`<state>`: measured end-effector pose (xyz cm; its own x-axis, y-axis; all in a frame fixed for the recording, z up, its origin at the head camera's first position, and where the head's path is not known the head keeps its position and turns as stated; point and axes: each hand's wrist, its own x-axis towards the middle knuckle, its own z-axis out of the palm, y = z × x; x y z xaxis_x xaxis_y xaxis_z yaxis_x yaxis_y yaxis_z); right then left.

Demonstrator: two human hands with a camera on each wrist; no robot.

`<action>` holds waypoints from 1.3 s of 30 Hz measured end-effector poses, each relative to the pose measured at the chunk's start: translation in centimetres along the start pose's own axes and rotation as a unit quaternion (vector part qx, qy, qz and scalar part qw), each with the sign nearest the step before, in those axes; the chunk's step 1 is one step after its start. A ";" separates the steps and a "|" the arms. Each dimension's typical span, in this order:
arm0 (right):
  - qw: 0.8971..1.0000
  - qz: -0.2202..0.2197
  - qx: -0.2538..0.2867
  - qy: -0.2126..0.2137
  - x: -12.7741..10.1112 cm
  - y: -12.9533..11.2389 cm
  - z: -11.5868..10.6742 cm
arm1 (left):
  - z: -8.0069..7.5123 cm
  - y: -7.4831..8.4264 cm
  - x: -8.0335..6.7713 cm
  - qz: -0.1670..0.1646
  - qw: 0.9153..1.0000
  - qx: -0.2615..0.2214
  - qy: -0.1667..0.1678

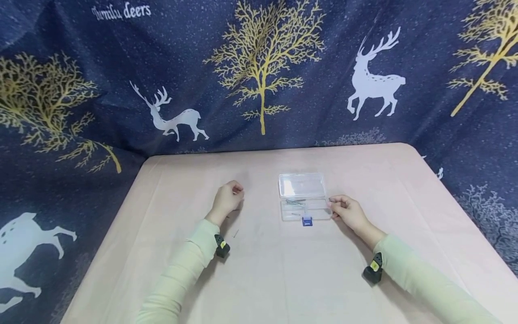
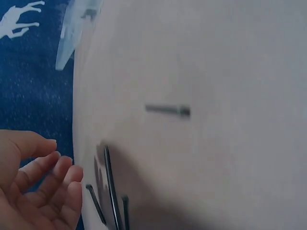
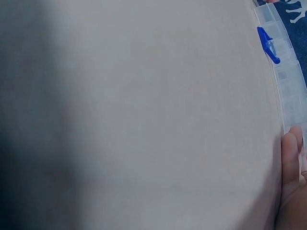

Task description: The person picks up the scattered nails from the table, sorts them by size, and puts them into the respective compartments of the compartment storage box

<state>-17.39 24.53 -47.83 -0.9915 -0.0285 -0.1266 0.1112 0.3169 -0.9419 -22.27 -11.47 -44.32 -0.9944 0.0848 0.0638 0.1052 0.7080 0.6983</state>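
Note:
A clear plastic storage box with a blue latch stands with its lid raised. Thin metal pieces lie inside, mostly in its back left part. My right hand holds the box's right end between thumb and fingers; the right wrist view shows the fingertips against it. Left of the box, my left hand hovers over the table, fingers loosely bent, nothing visible between them. Near it lie a screw-like piece, a longer dark rod and two short screws.
A pale pink cloth covers the table. Behind it hangs a dark blue curtain printed with deer and trees. A small black camera sits on the left wrist, another on the right.

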 end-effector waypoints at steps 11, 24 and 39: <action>1.000 -0.007 -0.003 0.000 0.1 0.0 0.0 | -1.1 -1.9 0.3 -0.052 0.992 0.112 0.024; 1.000 -0.007 -0.001 0.001 0.0 -0.2 0.0 | -1.3 -2.9 0.7 -0.093 0.992 0.085 0.012; 1.000 -0.005 -0.008 0.006 0.1 0.0 0.0 | -1.8 -2.2 0.8 -0.094 0.985 0.137 -0.047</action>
<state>-17.44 24.53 -47.81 -0.9933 -0.0193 -0.1136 0.1008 0.3313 -0.9381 -23.30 -14.27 -44.53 -0.9923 -0.0109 -0.1236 -0.0683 0.8794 0.4712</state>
